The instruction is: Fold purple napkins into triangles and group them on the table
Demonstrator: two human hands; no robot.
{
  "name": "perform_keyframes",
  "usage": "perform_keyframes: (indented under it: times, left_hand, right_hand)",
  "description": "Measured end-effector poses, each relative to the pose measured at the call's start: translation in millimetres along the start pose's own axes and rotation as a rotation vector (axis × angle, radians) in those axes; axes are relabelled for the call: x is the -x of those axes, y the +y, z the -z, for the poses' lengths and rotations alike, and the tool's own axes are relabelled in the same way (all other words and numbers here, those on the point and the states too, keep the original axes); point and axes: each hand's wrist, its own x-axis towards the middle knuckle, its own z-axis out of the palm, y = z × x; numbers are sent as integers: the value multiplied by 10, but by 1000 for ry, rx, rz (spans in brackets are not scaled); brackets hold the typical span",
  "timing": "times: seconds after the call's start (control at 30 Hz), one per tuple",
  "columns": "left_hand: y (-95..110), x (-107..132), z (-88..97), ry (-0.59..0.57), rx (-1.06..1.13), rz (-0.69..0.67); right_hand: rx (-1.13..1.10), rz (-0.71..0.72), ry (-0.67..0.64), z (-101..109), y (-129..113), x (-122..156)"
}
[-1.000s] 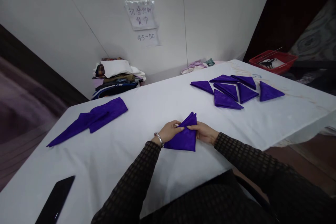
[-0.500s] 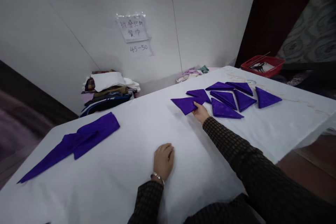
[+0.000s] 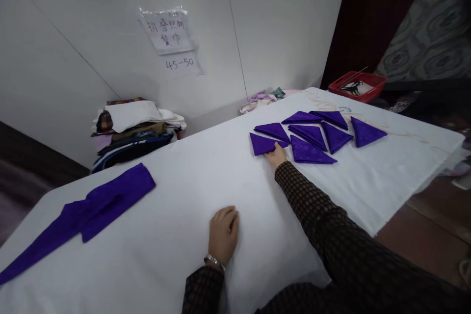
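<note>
My right hand reaches out over the table and pinches the lower edge of a purple folded napkin, thumb on top. This triangle lies at the near left of a group of several purple folded triangles, just in front of another folded napkin and left of a third. My left hand rests on the white tablecloth with its fingers curled in and nothing visible in them. Loosely laid purple cloth lies at the left, partly overlapping and running out of view.
A stack of folded clothes stands beyond the table's back edge, against the wall. Lilac cloth lies further right behind the edge. A red basket with small items sits past the far right. Handwritten paper signs hang on the wall.
My right hand has turned and lowered the folded napkin, so it now sits beside the other triangles instead of overlapping one. My left hand stays on the table. The view has shifted slightly right.
</note>
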Motion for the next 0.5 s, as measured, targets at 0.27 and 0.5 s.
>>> perform_keyframes:
  times: [0.27,0.5]
  left_hand:
    - [-14,-9,-8,17,-9,-7]
    - [-29,-14,-23,0,-8,-13]
  right_hand:
    - [89,-53,38,248,-66,507]
    - [500,176,-12,443,-189,797]
